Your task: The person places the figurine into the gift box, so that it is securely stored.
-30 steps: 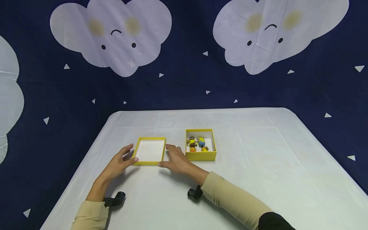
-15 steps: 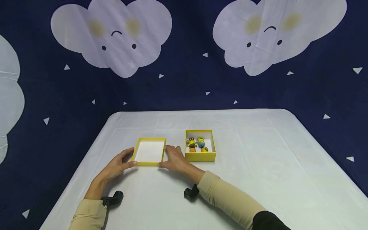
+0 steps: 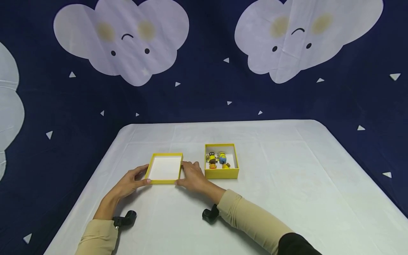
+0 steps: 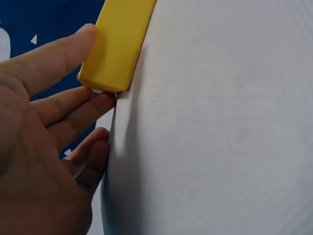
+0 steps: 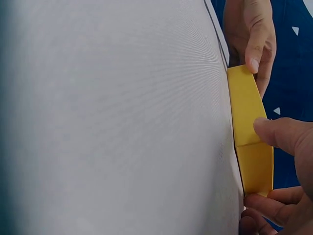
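Observation:
On the white tabletop lies a shallow yellow box lid (image 3: 163, 182), its white inside facing up. My left hand (image 3: 128, 183) holds its left side, the thumb at the near corner and the fingers along the side. At the opposite side, my right hand (image 3: 195, 178) grips the lid between thumb and fingers. In the left wrist view the left thumb touches the lid's yellow wall (image 4: 117, 46). The right wrist view has both hands at the lid (image 5: 252, 161). Just right of the right hand stands a deeper yellow box (image 3: 221, 173) holding several small yellow toy figures (image 3: 222, 157).
A white cloth covers the table (image 3: 287, 177), whose far edge meets a dark blue curtain (image 3: 204, 95) printed with clouds and triangles. Black wrist cameras (image 3: 127, 219) are strapped to both forearms, close above the table.
The left hand has shifted slightly along the lid's left side toward the near corner. The lid and the box with the figures stay practically where they were; the head view has tilted a little.

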The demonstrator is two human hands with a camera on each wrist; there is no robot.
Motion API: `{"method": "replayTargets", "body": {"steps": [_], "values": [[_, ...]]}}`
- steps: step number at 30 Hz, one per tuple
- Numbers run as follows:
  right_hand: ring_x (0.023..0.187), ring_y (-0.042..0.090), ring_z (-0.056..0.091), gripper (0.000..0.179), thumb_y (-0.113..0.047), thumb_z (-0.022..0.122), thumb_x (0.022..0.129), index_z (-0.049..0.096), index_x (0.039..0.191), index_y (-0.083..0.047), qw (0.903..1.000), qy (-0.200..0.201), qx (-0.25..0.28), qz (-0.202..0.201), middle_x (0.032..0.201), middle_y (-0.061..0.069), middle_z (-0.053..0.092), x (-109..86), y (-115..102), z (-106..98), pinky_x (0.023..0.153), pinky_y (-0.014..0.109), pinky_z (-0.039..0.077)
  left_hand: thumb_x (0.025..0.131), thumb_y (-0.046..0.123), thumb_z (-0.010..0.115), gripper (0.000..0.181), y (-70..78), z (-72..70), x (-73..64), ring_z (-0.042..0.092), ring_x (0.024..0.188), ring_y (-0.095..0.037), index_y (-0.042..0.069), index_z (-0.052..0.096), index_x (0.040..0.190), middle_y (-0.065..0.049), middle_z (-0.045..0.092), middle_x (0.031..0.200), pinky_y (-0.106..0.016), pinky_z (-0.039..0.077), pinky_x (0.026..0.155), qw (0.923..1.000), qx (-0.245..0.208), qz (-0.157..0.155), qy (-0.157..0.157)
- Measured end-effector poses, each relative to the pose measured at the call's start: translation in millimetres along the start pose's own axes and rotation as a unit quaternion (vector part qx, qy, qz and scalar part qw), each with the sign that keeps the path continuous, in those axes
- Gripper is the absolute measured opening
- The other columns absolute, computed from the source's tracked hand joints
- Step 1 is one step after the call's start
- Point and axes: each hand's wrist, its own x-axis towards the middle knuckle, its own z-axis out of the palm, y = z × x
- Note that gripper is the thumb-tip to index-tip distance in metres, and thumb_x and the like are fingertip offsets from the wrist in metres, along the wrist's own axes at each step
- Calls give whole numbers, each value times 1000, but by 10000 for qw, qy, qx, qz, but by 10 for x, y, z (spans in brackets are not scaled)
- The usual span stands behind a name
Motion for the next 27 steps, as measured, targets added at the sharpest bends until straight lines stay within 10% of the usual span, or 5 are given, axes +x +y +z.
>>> {"method": "replayTargets", "body": {"steps": [16, 27], "values": [[114, 24, 45, 72, -28, 74, 78, 43, 140, -9, 9967, 284, 754, -87, 134, 5, 55, -40, -97, -184, 95, 32, 44, 86, 30, 68, 75, 143, -30, -81, 39, 130, -50, 5, 31, 147, -27, 35, 147, -61, 35, 104, 9991, -283, -23, 307], [110, 24, 50, 71, -25, 72, 79, 43, 141, -12, 9895, 501, 1338, -225, 136, 5, 53, -114, -168, -530, 81, 31, 46, 86, 32, 68, 73, 405, -61, -119, 51, 120, -40, 15, 32, 148, -18, 40, 143, -36, 49, 92, 9938, -663, 288, 839]]}}
